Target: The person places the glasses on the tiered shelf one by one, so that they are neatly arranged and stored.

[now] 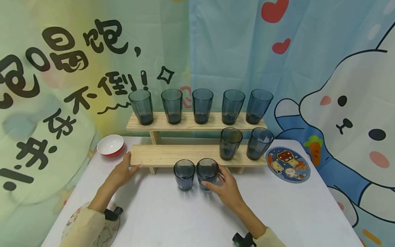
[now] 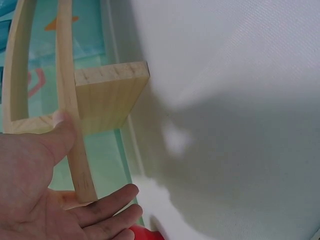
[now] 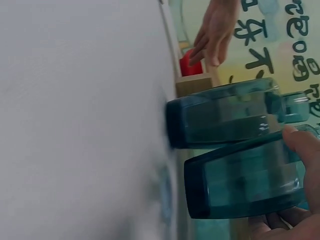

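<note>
My right hand (image 1: 227,189) grips a dark blue-grey drinking glass (image 1: 207,171), thumb and fingers on opposite sides. In the right wrist view the held glass (image 3: 245,177) looks slightly tilted, its base seemingly just off the table. Close to its left stands a matching glass (image 1: 184,176), upright on the table. With extended fingers, my left hand (image 1: 121,173) touches the left front corner of the lower shelf (image 1: 172,156) of a two-tier wooden rack. Its thumb lies on the front edge of that shelf board (image 2: 70,90); the other fingers are near the board's end.
Several like glasses (image 1: 202,106) line the upper shelf (image 1: 156,120). Two more, a left one (image 1: 229,145) and a right one (image 1: 258,145), occupy the lower shelf's right end. A red-and-white bowl (image 1: 111,145), a blue round mat (image 1: 288,164) and a pale round mat (image 1: 106,235) lie on the white table (image 1: 172,223).
</note>
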A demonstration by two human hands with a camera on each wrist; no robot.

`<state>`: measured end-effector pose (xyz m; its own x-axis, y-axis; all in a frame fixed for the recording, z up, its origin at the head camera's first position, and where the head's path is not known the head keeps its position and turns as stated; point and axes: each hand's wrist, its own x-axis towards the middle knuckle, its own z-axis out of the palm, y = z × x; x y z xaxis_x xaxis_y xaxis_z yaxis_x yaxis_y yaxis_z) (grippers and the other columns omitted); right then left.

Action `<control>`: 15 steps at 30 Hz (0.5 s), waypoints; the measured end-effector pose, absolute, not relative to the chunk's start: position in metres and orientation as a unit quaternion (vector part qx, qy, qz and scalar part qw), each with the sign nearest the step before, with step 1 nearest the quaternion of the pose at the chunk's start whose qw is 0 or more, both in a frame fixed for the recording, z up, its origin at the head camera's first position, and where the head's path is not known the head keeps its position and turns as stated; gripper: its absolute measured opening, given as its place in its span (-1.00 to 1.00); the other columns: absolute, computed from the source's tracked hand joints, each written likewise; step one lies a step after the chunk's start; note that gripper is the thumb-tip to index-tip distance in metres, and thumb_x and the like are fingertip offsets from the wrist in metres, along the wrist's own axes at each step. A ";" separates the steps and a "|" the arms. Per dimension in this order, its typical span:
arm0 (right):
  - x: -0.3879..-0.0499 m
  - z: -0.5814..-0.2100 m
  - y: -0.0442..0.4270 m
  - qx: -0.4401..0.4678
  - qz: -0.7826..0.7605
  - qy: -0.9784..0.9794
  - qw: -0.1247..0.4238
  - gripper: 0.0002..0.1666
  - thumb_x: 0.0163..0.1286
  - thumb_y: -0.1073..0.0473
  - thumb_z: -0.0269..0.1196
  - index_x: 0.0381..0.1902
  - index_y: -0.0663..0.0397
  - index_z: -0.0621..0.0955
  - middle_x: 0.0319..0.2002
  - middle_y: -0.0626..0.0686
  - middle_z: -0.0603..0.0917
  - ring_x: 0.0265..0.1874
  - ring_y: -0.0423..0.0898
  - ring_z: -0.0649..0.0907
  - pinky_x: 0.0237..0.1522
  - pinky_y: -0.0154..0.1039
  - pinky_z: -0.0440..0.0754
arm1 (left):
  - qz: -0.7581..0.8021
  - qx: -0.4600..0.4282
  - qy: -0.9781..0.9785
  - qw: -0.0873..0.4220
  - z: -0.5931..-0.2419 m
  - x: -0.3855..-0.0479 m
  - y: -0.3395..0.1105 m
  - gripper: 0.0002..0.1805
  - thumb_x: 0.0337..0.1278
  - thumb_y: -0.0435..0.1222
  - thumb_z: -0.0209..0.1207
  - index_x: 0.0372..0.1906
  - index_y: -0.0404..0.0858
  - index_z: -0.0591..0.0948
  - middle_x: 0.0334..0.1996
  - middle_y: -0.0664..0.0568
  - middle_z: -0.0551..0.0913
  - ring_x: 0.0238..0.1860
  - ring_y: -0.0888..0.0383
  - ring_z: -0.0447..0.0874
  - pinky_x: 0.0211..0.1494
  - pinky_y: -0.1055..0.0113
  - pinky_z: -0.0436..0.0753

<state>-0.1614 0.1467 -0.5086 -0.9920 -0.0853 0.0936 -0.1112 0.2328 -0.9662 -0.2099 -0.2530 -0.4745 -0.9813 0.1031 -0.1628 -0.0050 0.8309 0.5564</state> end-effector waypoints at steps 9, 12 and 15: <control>-0.160 -0.478 0.144 0.074 0.622 -0.779 0.023 -0.01 0.24 0.07 0.60 0.54 0.03 0.39 0.47 0.08 0.42 0.57 0.05 0.37 0.56 -0.19 0.28 | 0.295 0.023 0.950 0.099 -0.475 -0.210 -0.253 0.02 0.60 0.05 0.10 0.59 -0.62 -0.13 0.51 -0.70 0.07 0.49 -0.61 0.19 0.47 -0.42 0.29; -0.162 -0.469 0.141 0.074 0.623 -0.778 0.027 -0.02 0.28 0.01 0.58 0.55 -0.02 0.37 0.45 0.04 0.42 0.58 0.04 0.34 0.61 -0.10 0.23 | 0.297 0.025 0.950 0.095 -0.475 -0.210 -0.253 0.00 0.60 0.02 0.11 0.59 -0.61 -0.13 0.50 -0.71 0.09 0.48 -0.60 0.20 0.47 -0.41 0.29; -0.166 -0.461 0.137 0.069 0.630 -0.773 0.034 -0.05 0.29 -0.01 0.57 0.54 -0.07 0.39 0.43 0.02 0.41 0.57 0.02 0.33 0.62 -0.05 0.21 | 0.298 0.028 0.950 0.091 -0.475 -0.209 -0.254 -0.01 0.60 0.01 0.11 0.58 -0.61 -0.12 0.49 -0.72 0.10 0.47 -0.61 0.22 0.46 -0.42 0.30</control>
<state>-0.1655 0.1374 -0.4606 -0.9883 -0.0635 0.1387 -0.1487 0.1973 -0.9690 -0.2095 -0.2535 -0.4753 -0.9819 0.1082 -0.1554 0.0000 0.8207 0.5713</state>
